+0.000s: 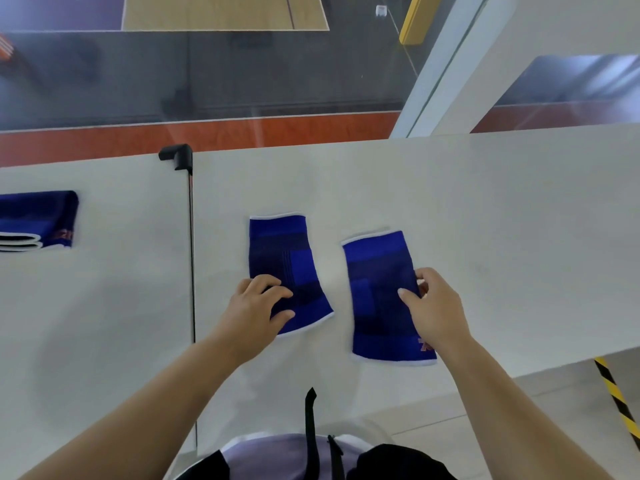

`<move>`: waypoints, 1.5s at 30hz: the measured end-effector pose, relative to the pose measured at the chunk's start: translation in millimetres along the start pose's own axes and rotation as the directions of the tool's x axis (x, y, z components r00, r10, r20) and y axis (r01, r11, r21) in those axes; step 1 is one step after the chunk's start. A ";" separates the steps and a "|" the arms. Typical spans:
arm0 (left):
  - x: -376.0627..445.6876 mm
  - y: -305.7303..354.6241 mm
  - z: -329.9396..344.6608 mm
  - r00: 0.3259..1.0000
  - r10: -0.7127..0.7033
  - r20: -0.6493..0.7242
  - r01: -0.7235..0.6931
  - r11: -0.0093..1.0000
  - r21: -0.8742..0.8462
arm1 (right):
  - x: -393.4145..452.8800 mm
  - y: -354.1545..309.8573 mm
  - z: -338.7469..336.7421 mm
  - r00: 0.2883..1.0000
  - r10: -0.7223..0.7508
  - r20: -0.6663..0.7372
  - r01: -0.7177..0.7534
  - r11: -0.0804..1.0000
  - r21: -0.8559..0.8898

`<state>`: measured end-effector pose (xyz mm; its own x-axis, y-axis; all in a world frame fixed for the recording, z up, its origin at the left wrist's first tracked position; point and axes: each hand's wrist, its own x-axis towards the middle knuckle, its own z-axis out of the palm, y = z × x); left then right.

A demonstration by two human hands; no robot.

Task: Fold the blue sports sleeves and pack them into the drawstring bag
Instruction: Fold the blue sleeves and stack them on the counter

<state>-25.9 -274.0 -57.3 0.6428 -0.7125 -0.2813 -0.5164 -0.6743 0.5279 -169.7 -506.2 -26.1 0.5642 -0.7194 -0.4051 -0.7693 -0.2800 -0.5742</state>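
Two blue sports sleeves with white trim lie flat side by side on the white table (pixel 485 209). My left hand (pixel 258 301) rests on the lower left part of the left sleeve (pixel 282 258), fingers spread over the cloth. My right hand (pixel 429 304) pinches the right edge of the right sleeve (pixel 375 289), thumb on top and fingers curled at the edge. Further blue sleeves (pixel 41 220) lie folded in a pile at the far left edge of the view. No drawstring bag is in view.
A black clamp (pixel 178 155) with a thin black rod sits at the seam between two table tops. The table's right front edge runs diagonally past my right forearm. Yellow-black hazard tape (pixel 616 400) marks the floor at lower right. A glass barrier stands behind the table.
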 end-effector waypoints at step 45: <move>5.5 4.3 -12.0 0.841 -0.346 0.416 0.520 0.302 -0.799 | -23.1 -80.9 41.6 0.783 -0.377 0.495 0.054 0.833 0.550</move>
<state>-17.8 -278.5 -47.0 0.4837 -0.4469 -0.7526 0.6301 -0.4190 0.6537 -108.0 -440.5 0.1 0.8803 -0.1428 -0.4525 -0.4457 0.0780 -0.8918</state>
